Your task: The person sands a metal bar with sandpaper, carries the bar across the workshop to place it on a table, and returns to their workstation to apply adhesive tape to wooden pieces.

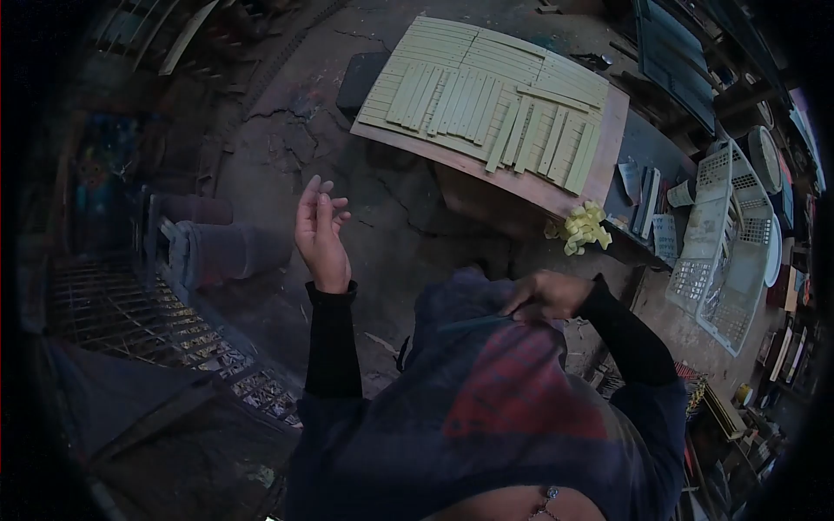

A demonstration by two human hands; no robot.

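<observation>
My left hand (321, 234) is raised in the air to the left of my body, palm partly turned inward. Its fingers are loosely bent and apart, with nothing in them. Close against the front of my dark shirt (521, 382), which has a red patch, my right hand (552, 297) is closed. A thin, dark bluish strip (473, 324) extends leftward from its fingers; whether it is a tool or a fold of cloth, I cannot tell. Ahead stands a table (486, 174) bearing several pale yellow slatted strips (460, 104), some lying loose across the others.
A yellow ribbon-like bundle (580, 227) hangs at the table's near right corner. White perforated baskets (721, 234) stand on the right, beside a dark surface (647, 156) with papers and bars. Dark buckets (230, 252) and a metal grate (148, 321) are on the left. The floor is cracked.
</observation>
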